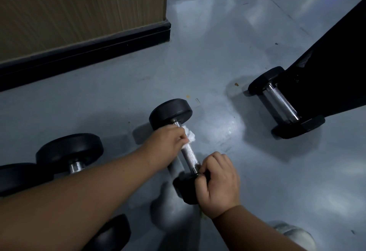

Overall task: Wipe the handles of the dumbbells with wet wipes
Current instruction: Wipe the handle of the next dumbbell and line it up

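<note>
Head view looks down on a grey floor (227, 62) where a round-headed dumbbell (171, 113) lies near the middle, its knurled steel handle (188, 154) running from the far weight down to the near one. The left hand (165, 147) reaches across and pinches a crumpled white wet wipe (189, 135) against the upper end of that handle, fingers curled close around bar and wipe together. The right hand (217, 181) grips the near weight head, fingers folded over its rim and thumb side touching the collar, so the bar is steadied at both ends.

Judging by its solid rubber heads and steel bar, this dumbbell is heavy and rigid, and being round it will want to roll on the smooth floor; holding one head firmly, as the right hand does, looks like the sensible place to brace it. The knurling should bite into the soft, damp wipe and may snag or shred it, so short strokes along the bar with a closed grip seem safer than dragging hard.

A second round dumbbell (69, 151) lies toward the floor's left edge, partly behind the left forearm. A hex-headed dumbbell (281, 102) rests toward the right edge, touching a black upholstered piece of equipment (336, 62).
</note>
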`<control>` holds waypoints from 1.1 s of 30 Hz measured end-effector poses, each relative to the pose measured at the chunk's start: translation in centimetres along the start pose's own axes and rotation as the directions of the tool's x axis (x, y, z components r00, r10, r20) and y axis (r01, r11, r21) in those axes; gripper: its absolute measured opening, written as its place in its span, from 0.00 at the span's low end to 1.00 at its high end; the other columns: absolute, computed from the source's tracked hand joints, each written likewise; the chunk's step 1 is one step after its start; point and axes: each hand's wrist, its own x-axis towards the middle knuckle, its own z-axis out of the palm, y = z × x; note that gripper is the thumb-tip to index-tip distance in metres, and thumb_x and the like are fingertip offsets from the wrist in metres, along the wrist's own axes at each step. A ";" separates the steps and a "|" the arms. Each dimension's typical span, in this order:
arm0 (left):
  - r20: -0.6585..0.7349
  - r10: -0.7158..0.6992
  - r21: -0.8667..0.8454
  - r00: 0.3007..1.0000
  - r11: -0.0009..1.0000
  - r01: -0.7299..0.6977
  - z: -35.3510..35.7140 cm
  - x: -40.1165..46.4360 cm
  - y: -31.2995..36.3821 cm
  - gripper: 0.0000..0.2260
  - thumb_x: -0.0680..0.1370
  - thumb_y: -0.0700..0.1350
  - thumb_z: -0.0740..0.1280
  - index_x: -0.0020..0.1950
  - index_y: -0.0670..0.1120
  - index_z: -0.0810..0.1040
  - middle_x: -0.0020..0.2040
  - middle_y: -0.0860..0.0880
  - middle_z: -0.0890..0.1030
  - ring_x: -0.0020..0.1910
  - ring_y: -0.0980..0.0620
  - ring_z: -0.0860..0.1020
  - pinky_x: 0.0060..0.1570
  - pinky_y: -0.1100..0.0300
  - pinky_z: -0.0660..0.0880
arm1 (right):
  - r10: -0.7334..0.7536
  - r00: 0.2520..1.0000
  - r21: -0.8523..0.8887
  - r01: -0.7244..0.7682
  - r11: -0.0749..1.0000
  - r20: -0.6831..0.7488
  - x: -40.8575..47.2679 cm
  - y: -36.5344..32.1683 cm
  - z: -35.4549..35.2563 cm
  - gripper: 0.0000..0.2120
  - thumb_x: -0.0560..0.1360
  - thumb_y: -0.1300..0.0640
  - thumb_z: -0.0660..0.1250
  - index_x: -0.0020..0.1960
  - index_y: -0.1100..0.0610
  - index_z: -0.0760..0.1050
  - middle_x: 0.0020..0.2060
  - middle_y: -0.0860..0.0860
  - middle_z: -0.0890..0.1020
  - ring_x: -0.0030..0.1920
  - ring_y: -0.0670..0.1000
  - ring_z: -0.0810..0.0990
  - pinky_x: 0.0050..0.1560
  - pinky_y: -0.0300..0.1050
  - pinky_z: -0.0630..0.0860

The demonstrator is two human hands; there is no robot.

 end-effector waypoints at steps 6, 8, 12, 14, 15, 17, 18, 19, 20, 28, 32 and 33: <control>0.193 0.237 -0.077 0.952 0.971 -0.226 2.4 -3.3 2.5 0.07 0.78 0.43 0.63 0.42 0.44 0.78 0.42 0.46 0.78 0.45 0.51 0.76 0.52 0.64 0.74 | 0.000 1.000 -0.002 0.000 1.000 0.006 0.1 0.0 0.0 0.04 0.64 0.56 0.61 0.35 0.57 0.69 0.35 0.49 0.71 0.36 0.54 0.68 0.36 0.46 0.63; 0.196 0.236 -0.083 0.952 0.971 -0.224 2.5 -2.7 1.8 0.09 0.79 0.46 0.63 0.43 0.45 0.79 0.42 0.49 0.75 0.44 0.52 0.75 0.47 0.59 0.72 | 0.002 1.000 0.007 -0.002 1.000 0.004 0.1 0.1 0.0 0.04 0.64 0.56 0.60 0.35 0.57 0.70 0.35 0.49 0.71 0.37 0.53 0.68 0.37 0.45 0.63; -0.055 0.025 -0.058 0.998 0.998 -0.028 0.1 0.2 -0.1 0.06 0.78 0.41 0.72 0.41 0.43 0.81 0.41 0.53 0.73 0.41 0.54 0.73 0.41 0.72 0.63 | 0.007 1.000 0.008 -0.007 1.000 0.007 0.0 0.0 0.0 0.03 0.64 0.57 0.60 0.36 0.57 0.70 0.35 0.48 0.71 0.37 0.53 0.69 0.36 0.48 0.65; -0.091 0.020 -0.047 0.996 0.999 -0.024 0.1 -0.1 0.3 0.07 0.77 0.40 0.72 0.40 0.43 0.79 0.39 0.53 0.73 0.40 0.53 0.73 0.40 0.69 0.64 | 0.010 1.000 0.005 -0.010 1.000 0.014 -0.1 0.0 0.0 0.03 0.64 0.57 0.61 0.36 0.57 0.69 0.35 0.48 0.71 0.37 0.54 0.69 0.36 0.48 0.65; -0.055 0.075 -0.055 0.996 0.995 -0.078 0.7 -0.8 0.9 0.07 0.77 0.40 0.71 0.39 0.42 0.79 0.39 0.53 0.73 0.40 0.53 0.73 0.41 0.69 0.65 | 0.010 1.000 0.002 -0.010 1.000 0.014 -0.1 0.0 0.0 0.03 0.64 0.57 0.61 0.36 0.57 0.70 0.35 0.48 0.71 0.37 0.53 0.69 0.36 0.46 0.64; 0.097 0.183 -0.074 0.978 0.981 -0.177 2.3 -2.7 2.6 0.07 0.78 0.42 0.66 0.41 0.42 0.79 0.40 0.50 0.74 0.42 0.54 0.73 0.44 0.65 0.69 | 0.011 1.000 0.004 -0.011 1.000 0.014 0.0 0.1 0.0 0.04 0.64 0.56 0.61 0.36 0.57 0.70 0.35 0.48 0.71 0.37 0.53 0.68 0.37 0.44 0.62; 0.170 0.212 -0.082 0.962 0.976 -0.201 2.8 -3.1 2.9 0.09 0.79 0.44 0.64 0.42 0.42 0.79 0.41 0.48 0.75 0.43 0.53 0.74 0.45 0.62 0.70 | 0.010 1.000 0.011 -0.010 1.000 0.013 0.1 0.2 0.0 0.04 0.64 0.56 0.60 0.35 0.57 0.70 0.35 0.48 0.71 0.37 0.53 0.69 0.37 0.44 0.62; 0.189 0.231 -0.072 0.954 0.973 -0.221 2.8 -2.8 2.6 0.11 0.79 0.46 0.62 0.43 0.43 0.80 0.42 0.48 0.75 0.43 0.52 0.74 0.45 0.60 0.70 | 0.009 1.000 0.016 -0.009 1.000 0.012 0.1 0.2 -0.1 0.04 0.64 0.56 0.60 0.35 0.57 0.70 0.35 0.48 0.71 0.37 0.53 0.69 0.37 0.44 0.63; 0.163 0.224 -0.066 0.961 0.974 -0.216 2.4 -2.0 2.2 0.11 0.79 0.46 0.64 0.43 0.43 0.81 0.42 0.49 0.75 0.42 0.53 0.74 0.45 0.60 0.69 | 0.008 1.000 0.019 -0.008 1.000 0.009 0.1 0.3 -0.1 0.04 0.64 0.57 0.60 0.36 0.57 0.70 0.35 0.48 0.71 0.37 0.53 0.69 0.36 0.46 0.64; 0.070 0.157 -0.070 0.985 0.986 -0.152 2.1 -2.3 2.1 0.05 0.77 0.40 0.68 0.41 0.44 0.80 0.40 0.48 0.76 0.41 0.52 0.74 0.45 0.62 0.70 | 0.010 1.000 0.010 -0.010 1.000 0.008 0.1 0.1 -0.1 0.04 0.64 0.57 0.61 0.36 0.57 0.70 0.35 0.49 0.71 0.37 0.53 0.69 0.36 0.47 0.65; 0.148 0.190 -0.040 0.971 0.982 -0.186 2.1 -1.7 1.9 0.08 0.78 0.45 0.66 0.44 0.45 0.82 0.41 0.51 0.74 0.43 0.51 0.75 0.45 0.59 0.71 | 0.018 1.000 0.025 -0.018 1.000 -0.004 0.2 0.4 -0.2 0.04 0.64 0.57 0.60 0.35 0.57 0.70 0.35 0.48 0.71 0.37 0.52 0.69 0.36 0.46 0.65; 0.090 0.134 -0.052 0.987 0.990 -0.129 1.4 -0.8 1.2 0.06 0.78 0.44 0.68 0.43 0.44 0.82 0.41 0.51 0.75 0.42 0.53 0.74 0.44 0.63 0.69 | 0.021 1.000 0.028 -0.021 0.999 -0.004 0.1 0.3 -0.1 0.03 0.64 0.57 0.60 0.36 0.57 0.70 0.35 0.48 0.71 0.37 0.52 0.69 0.36 0.47 0.65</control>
